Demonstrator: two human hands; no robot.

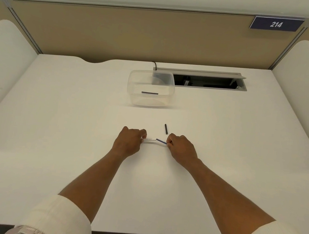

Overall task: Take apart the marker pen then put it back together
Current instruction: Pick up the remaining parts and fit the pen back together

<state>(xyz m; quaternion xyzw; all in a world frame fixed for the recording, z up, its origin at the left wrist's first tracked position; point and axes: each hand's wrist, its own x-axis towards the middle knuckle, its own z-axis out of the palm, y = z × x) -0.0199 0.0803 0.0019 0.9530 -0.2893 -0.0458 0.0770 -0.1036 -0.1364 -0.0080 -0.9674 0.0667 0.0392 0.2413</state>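
My left hand (pixel 129 141) grips the white marker barrel (pixel 149 140) by its left end, just above the white desk. My right hand (pixel 181 147) pinches the right end of a thin blue ink core (pixel 161 141), whose other end meets the barrel's open mouth. A small black marker part (pixel 166 129) lies on the desk just beyond my right hand. Another dark stick-like marker part (pixel 149 93) lies inside the clear plastic container (pixel 133 88).
The clear container stands at the desk's middle back. Behind it a grey cable tray (pixel 201 80) is open in the desk, with a black cable at its left end. Beige partition walls and white side panels enclose the white desk (pixel 72 127).
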